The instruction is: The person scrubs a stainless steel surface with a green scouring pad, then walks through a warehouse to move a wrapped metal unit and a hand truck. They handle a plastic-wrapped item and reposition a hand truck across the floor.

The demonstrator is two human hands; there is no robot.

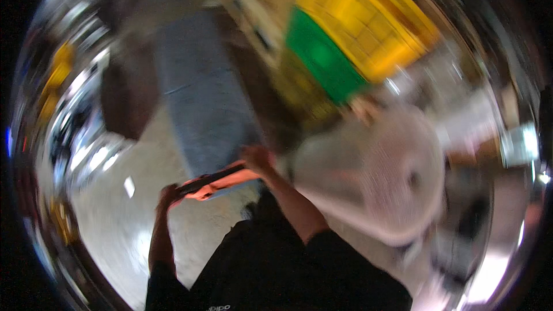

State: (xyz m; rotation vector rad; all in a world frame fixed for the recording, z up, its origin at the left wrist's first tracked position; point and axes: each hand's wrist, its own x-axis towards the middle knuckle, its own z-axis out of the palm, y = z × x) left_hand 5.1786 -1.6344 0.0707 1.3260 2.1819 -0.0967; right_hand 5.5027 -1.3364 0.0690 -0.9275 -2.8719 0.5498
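Note:
My left hand (169,196) and my right hand (257,159) are wrapped round the two ends of an orange-and-black bar (216,183), held across in front of my body. Blur hides its details, but loose orange material seems to hang along it. Just beyond the bar, a long blue-grey flat panel (201,92) stretches away from me, low over the floor. Whether the bar is joined to this panel I cannot tell.
On the right lies a large roll of clear bubble wrap (397,173). Behind it, a yellow crate (368,17) sits on a green crate (322,52), beside a wooden frame (253,17). A white scrap (129,187) lies on the concrete floor (115,224) at left.

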